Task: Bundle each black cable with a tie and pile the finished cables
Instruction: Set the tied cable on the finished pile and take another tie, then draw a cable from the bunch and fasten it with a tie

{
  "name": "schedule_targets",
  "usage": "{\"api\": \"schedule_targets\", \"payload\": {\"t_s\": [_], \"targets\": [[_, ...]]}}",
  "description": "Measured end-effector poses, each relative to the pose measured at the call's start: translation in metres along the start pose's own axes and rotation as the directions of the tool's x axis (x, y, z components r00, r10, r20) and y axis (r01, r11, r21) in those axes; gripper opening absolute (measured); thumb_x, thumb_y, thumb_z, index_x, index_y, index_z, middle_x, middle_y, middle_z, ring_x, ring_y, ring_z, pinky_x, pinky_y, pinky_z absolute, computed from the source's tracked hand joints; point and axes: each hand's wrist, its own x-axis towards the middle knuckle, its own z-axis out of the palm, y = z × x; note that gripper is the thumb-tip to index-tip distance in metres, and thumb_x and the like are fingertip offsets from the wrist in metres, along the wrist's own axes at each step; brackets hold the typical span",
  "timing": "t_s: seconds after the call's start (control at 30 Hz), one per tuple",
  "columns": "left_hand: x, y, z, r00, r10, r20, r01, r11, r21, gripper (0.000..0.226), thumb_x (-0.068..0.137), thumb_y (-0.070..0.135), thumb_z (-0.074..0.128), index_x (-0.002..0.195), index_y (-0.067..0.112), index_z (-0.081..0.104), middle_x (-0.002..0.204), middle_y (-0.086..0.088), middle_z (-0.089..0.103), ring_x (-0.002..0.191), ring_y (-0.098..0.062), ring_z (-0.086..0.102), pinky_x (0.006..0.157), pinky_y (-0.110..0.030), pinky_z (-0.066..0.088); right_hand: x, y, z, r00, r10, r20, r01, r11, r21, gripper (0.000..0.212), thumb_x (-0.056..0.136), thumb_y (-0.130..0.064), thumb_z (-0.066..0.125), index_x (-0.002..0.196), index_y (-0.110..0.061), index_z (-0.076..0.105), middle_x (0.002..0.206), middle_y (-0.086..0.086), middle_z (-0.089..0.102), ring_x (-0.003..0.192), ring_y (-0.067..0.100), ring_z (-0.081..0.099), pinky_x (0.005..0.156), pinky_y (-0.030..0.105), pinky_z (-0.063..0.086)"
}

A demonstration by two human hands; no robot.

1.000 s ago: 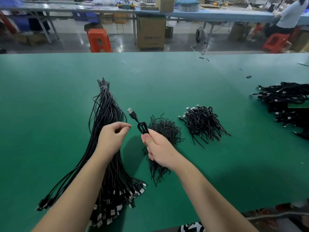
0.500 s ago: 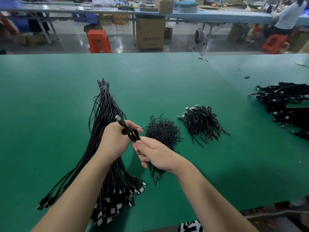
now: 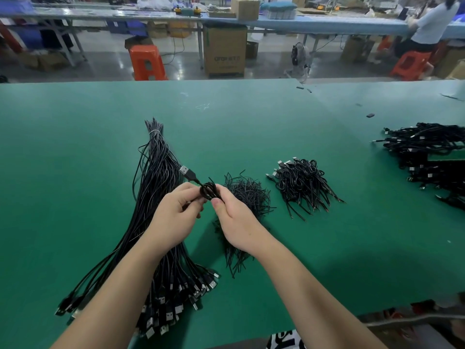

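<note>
Pinching a coiled black cable (image 3: 209,190) between them, the left hand (image 3: 176,217) and right hand (image 3: 236,222) are hovering above the green counter (image 3: 251,117), near the tie heap (image 3: 247,195) and the finished pile (image 3: 302,183)

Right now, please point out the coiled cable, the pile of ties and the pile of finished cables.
coiled cable (image 3: 208,190), head view, on its loops.
pile of ties (image 3: 247,195), head view, upper middle.
pile of finished cables (image 3: 302,183), head view, centre.

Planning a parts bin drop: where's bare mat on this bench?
Free: far mat beyond the long cable bundle; left of that bundle; gap between finished pile and right-edge cable heap; near right. Crowded: centre, both hands, tie pile.
</note>
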Motion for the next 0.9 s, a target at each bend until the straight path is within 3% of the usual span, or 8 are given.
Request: {"api": "schedule_targets", "payload": {"t_s": [0.07,0.17,0.33,0.4,0.6,0.73,0.83,0.9], "targets": [[-0.001,0.002,0.004,0.998,-0.011,-0.066,0.013,1.000,0.021,0.022,0.096,0.002,0.060,0.099,0.017,0.076,0.083,0.004,0.066,0.067,-0.005,0.064,0.067,-0.012,0.047,0.000,-0.001,0.001,1.000,0.002,-0.015,-0.002,1.000,-0.002,0.030,0.106,-0.039,0.034,0.130,-0.040,0.051,0.087,-0.001,0.066,0.072,0.015,0.055,0.074,0.033,0.050],[-0.003,0.003,0.009,0.987,-0.016,-0.163,0.028,0.997,0.071,0.020,0.093,0.007,0.066,0.099,0.024,0.075,0.076,0.006,0.071,0.071,-0.004,0.068,0.068,-0.010,0.048,0.001,-0.002,0.002,0.999,0.006,-0.040,-0.003,0.997,0.072,0.024,0.107,-0.036,0.034,0.115,-0.037,0.057,0.069,-0.019,0.057,0.058,0.003,0.046,0.061,0.030,0.040],[-0.007,0.001,0.014,0.951,0.195,-0.241,-0.120,0.949,0.292,0.013,0.089,0.000,0.070,0.095,0.009,0.076,0.085,0.003,0.071,0.073,-0.010,0.066,0.071,-0.025,0.053,0.002,-0.005,0.004,0.997,0.079,-0.008,-0.073,0.949,0.308,0.023,0.108,-0.030,0.037,0.101,-0.017,0.055,0.059,-0.018,0.041,0.052,0.003,0.032,0.053,0.024,0.030],[-0.007,0.000,0.016,0.927,0.269,-0.262,-0.159,0.913,0.375,0.009,0.087,-0.002,0.073,0.091,0.005,0.077,0.088,-0.001,0.071,0.072,-0.013,0.062,0.069,-0.020,0.048,0.000,-0.006,0.005,0.993,0.109,0.054,-0.122,0.895,0.428,0.024,0.109,-0.027,0.037,0.097,-0.010,0.049,0.059,-0.017,0.037,0.050,0.005,0.028,0.048,0.023,0.028],[-0.006,-0.006,0.017,0.928,0.239,-0.285,-0.124,0.922,0.368,0.005,0.085,-0.002,0.074,0.088,0.002,0.077,0.087,-0.004,0.066,0.071,-0.014,0.058,0.068,-0.014,0.040,-0.005,-0.007,0.002,0.985,0.047,0.167,-0.134,0.816,0.562,0.032,0.110,-0.027,0.038,0.085,-0.035,0.056,0.065,-0.011,0.033,0.053,0.009,0.027,0.052,0.026,0.033],[-0.006,-0.009,0.016,0.931,0.220,-0.290,-0.115,0.933,0.341,0.007,0.084,-0.004,0.073,0.085,0.002,0.076,0.086,-0.003,0.065,0.072,-0.011,0.055,0.067,-0.014,0.041,-0.004,-0.003,0.004,0.977,0.056,0.204,-0.165,0.803,0.572,0.018,0.110,-0.028,0.038,0.108,-0.024,0.056,0.068,-0.008,0.030,0.054,0.008,0.027,0.052,0.024,0.035],[-0.008,-0.010,0.018,0.929,0.264,-0.259,-0.162,0.921,0.355,0.006,0.085,-0.002,0.074,0.089,0.002,0.077,0.085,-0.002,0.063,0.073,-0.009,0.054,0.069,-0.007,0.038,-0.002,0.000,0.004,0.980,0.093,0.176,-0.178,0.805,0.566,0.022,0.109,-0.028,0.039,0.092,-0.022,0.051,0.065,-0.011,0.032,0.053,0.009,0.027,0.051,0.025,0.034],[-0.010,-0.013,0.019,0.920,0.310,-0.241,-0.202,0.900,0.387,0.008,0.086,0.000,0.075,0.092,0.002,0.078,0.086,-0.004,0.063,0.073,-0.014,0.057,0.069,-0.013,0.042,0.001,0.001,0.004,0.980,0.130,0.148,-0.191,0.808,0.558,0.026,0.109,-0.028,0.039,0.086,-0.020,0.046,0.062,-0.013,0.033,0.052,0.009,0.026,0.050,0.026,0.032]]}}
